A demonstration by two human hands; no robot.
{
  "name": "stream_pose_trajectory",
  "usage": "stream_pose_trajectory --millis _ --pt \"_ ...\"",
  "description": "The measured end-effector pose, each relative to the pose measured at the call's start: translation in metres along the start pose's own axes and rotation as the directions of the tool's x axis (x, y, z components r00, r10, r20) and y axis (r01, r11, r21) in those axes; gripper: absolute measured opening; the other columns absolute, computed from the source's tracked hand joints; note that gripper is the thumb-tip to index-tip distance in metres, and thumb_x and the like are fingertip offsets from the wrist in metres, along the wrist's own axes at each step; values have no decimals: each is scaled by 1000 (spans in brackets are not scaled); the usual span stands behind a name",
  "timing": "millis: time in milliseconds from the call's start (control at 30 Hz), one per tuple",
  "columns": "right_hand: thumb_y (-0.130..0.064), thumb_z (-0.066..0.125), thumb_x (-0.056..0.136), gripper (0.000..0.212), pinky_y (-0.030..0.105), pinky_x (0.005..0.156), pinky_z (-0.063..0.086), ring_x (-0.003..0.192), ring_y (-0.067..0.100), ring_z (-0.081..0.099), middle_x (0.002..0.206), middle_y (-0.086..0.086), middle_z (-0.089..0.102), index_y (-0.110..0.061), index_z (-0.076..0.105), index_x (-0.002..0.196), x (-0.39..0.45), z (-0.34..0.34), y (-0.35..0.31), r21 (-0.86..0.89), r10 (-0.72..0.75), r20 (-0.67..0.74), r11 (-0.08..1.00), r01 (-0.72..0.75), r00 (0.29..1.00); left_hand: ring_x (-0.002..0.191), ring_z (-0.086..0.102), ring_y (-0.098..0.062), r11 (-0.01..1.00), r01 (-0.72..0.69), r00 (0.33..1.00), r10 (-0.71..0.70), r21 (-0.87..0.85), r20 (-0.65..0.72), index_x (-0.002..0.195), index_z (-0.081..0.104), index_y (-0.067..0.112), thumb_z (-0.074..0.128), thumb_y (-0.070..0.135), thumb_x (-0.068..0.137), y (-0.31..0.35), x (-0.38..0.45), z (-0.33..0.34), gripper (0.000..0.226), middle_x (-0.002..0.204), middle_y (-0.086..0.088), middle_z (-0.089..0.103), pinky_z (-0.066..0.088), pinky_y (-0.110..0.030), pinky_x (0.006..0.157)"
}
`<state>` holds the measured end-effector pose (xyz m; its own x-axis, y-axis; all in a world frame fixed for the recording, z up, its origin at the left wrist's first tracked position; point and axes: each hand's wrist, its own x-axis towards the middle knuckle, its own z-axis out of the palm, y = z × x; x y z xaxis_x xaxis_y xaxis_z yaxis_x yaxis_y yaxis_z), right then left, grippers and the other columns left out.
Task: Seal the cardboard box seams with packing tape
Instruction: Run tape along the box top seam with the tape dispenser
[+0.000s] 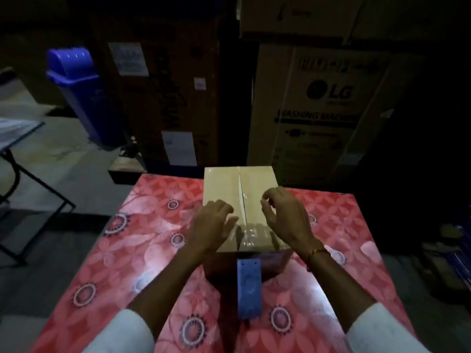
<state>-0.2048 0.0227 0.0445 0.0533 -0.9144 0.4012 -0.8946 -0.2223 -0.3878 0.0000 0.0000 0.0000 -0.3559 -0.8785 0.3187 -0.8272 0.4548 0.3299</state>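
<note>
A small brown cardboard box (224,184) stands on the table, its two top flaps closed along a centre seam. Clear shiny tape shows near the seam's front end and at the far left top edge. My left hand (212,224) rests on the left flap near the front, fingers bent and apart, holding nothing. My right hand (285,215) hovers just over the right flap, fingers curled and spread, also with nothing in it. A blue tape dispenser (249,289) lies on the table directly in front of the box, between my forearms.
The table has a red floral cloth (132,250). Behind it stand large cartons, one a washing-machine box (318,110). A blue bin (79,90) stands at the back left, and a dark metal-framed table (23,154) at the left edge. The room is dim.
</note>
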Motion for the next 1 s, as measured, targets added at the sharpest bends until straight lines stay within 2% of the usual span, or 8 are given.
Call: stream_pose_trajectory --millis 133,233,400,500,600,667,833,1000 --pt "-14 63 96 6 37 67 47 77 23 59 88 5 63 -10 67 93 -47 24 -1 95 82 61 992 -88 995 132 50 -30 1000 -1 989 2 -6 150 138 57 17 50 48 98 -3 -31 27 51 149 -9 53 41 -47 108" --pt "-17 66 96 7 27 66 42 74 15 59 82 -1 64 -15 64 89 -90 42 -2 234 190 38 953 -194 981 149 32 -29 999 -4 982 -3 34 190 149 47 23 38 57 98 -4 -39 36 62 162 -8 37 20 -50 123" --pt "-32 79 88 35 42 76 58 83 12 68 93 -3 70 -22 57 113 -163 76 -20 502 573 199 637 -585 795 157 7 -23 997 15 951 -36 71 307 157 28 33 18 70 95 -6 -25 41 73 171 -1 13 -2 -56 124" --pt "-40 76 89 53 35 91 58 110 7 68 125 -9 68 -30 49 133 -180 89 -25 540 565 341 536 -649 751 158 -3 -22 998 21 940 -42 65 340 158 20 37 15 74 94 -6 -9 45 74 172 0 3 -9 -59 121" --pt "-34 73 92 39 12 81 54 108 -8 67 125 -18 65 -38 51 125 -180 98 -26 602 558 393 446 -663 731 158 -6 -23 997 20 940 -44 76 339 159 17 38 14 74 95 -4 0 48 73 172 -1 -1 -8 -61 121" --pt "-37 72 91 41 8 79 52 108 -11 65 127 -19 63 -41 50 125 -177 101 -27 622 550 422 402 -672 720 158 -7 -22 995 14 944 -45 97 328 159 13 38 13 73 96 -3 1 50 73 172 0 -3 -7 -61 122" --pt "-46 85 76 99 0 84 47 114 -28 50 136 -33 45 -37 25 153 -180 107 -32 637 530 436 388 -665 727 157 -6 -30 993 -37 949 1 109 315 158 14 41 11 74 96 -3 -5 53 71 172 1 -1 -8 -65 119" --pt "-31 91 75 108 16 106 47 133 -9 49 149 -11 48 -23 23 158 -177 114 -38 652 554 381 406 -640 740 157 -6 -31 990 -75 948 33 122 317 158 11 44 9 76 94 -6 -5 56 71 172 3 2 -8 -67 120"
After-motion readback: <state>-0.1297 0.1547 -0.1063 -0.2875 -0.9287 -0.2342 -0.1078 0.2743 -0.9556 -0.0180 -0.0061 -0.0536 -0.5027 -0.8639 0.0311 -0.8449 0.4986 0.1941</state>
